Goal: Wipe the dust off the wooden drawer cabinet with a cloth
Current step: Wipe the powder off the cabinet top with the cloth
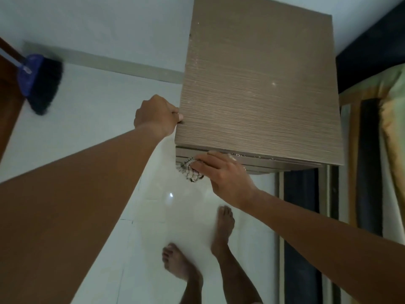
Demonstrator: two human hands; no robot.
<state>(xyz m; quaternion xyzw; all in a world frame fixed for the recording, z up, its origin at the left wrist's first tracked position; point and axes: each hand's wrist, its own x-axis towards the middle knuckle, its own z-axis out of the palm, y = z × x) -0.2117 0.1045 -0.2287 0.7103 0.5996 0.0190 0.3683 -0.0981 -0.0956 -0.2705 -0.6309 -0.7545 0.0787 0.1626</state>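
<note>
The wooden drawer cabinet [258,84] stands before me, seen from above, with a brown wood-grain top. My left hand [157,115] grips the cabinet's left top edge near the front corner. My right hand [221,172] presses a white cloth with dark checks [189,171] against the cabinet's front, just under the top edge at the left end. Most of the cloth is hidden under my fingers. The drawer fronts below are barely visible from this angle.
A blue broom with black bristles [40,84] leans at the left by a brown door. A bed with a patterned sheet [392,110] lies right of the cabinet. My bare feet [223,222] stand on the glossy white tile floor.
</note>
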